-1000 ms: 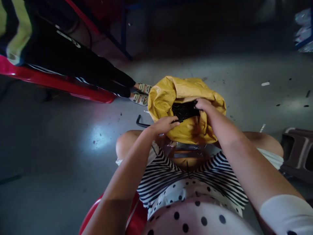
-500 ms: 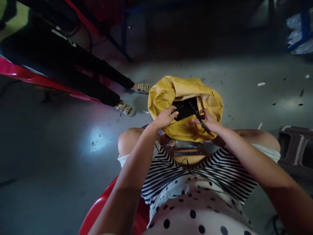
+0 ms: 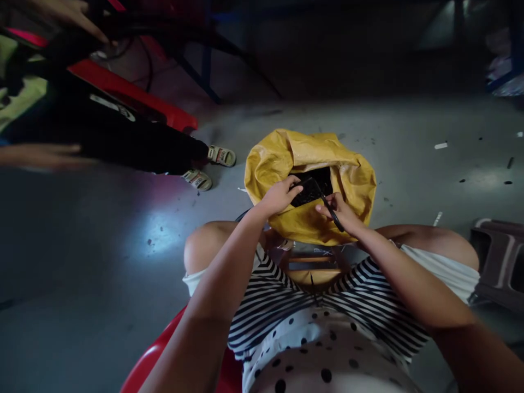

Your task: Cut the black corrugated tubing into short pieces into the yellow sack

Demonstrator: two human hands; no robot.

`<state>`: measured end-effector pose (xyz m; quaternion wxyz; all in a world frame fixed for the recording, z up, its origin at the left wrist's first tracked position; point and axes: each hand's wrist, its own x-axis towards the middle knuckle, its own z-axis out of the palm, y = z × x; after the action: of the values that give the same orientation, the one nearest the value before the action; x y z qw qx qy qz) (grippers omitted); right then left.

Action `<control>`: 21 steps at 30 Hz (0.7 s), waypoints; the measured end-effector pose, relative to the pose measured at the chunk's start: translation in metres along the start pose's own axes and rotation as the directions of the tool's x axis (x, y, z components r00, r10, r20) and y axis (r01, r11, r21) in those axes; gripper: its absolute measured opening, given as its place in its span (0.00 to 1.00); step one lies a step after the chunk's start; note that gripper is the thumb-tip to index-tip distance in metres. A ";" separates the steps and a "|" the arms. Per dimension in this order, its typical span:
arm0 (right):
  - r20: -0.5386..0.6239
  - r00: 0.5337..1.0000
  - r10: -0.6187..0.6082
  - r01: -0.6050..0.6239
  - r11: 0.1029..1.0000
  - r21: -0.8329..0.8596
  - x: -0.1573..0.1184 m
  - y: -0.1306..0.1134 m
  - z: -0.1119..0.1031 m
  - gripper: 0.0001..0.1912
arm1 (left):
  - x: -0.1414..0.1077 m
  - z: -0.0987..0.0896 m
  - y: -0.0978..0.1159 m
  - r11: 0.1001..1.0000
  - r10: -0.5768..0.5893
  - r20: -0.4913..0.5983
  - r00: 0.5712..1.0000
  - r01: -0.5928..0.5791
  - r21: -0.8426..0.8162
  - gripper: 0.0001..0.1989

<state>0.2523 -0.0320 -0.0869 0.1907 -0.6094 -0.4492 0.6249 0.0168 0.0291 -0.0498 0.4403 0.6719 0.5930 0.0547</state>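
A yellow bag [image 3: 315, 147] with its mouth folded outward stands between my knees, and dark glossy black pieces [image 3: 307, 199] fill the opening. Over that opening is a thin black bent strip [image 3: 334, 217], whose exact kind I cannot tell. My right hand [image 3: 338, 210] grips it near the bag's right rim, its lower end lying along the palm. My left hand [image 3: 282, 195] is at the left rim, thumb and fingers pinching the strip's other end, which is partly lost against the dark contents.
Another person in dark trousers [image 3: 139, 134] stands at left, a blurred hand [image 3: 53, 155] held out. A red seat [image 3: 164, 349] is beneath me. A grey-brown plastic stool [image 3: 499, 256] is at right. Small scraps [image 3: 441, 146] dot the floor.
The strip in my right hand has tilted, and its upper end now meets my left hand. The other person has shifted left, their hands coming into view, with a long dark blurred thing near the top.
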 end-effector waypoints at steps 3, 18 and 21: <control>-0.013 1.000 0.008 -0.009 0.999 -0.053 -0.002 0.007 0.008 0.32 | 0.002 -0.001 -0.003 1.000 0.014 0.005 1.000 -0.014 -0.016 0.15; -0.039 0.999 0.026 -0.033 0.979 -0.199 -0.002 0.014 0.022 0.27 | 0.001 0.014 -0.007 0.998 0.056 0.050 0.997 -0.057 0.023 0.14; -0.020 0.999 0.035 -0.038 0.971 -0.237 -0.002 0.018 0.026 0.28 | 0.000 0.019 -0.009 0.996 0.037 0.086 0.996 -0.044 0.076 0.15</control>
<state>0.2343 -0.0513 -0.1034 0.1083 -0.6407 -0.5081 0.5653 0.0209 0.0184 -0.0673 0.4372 0.7022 0.5618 0.0118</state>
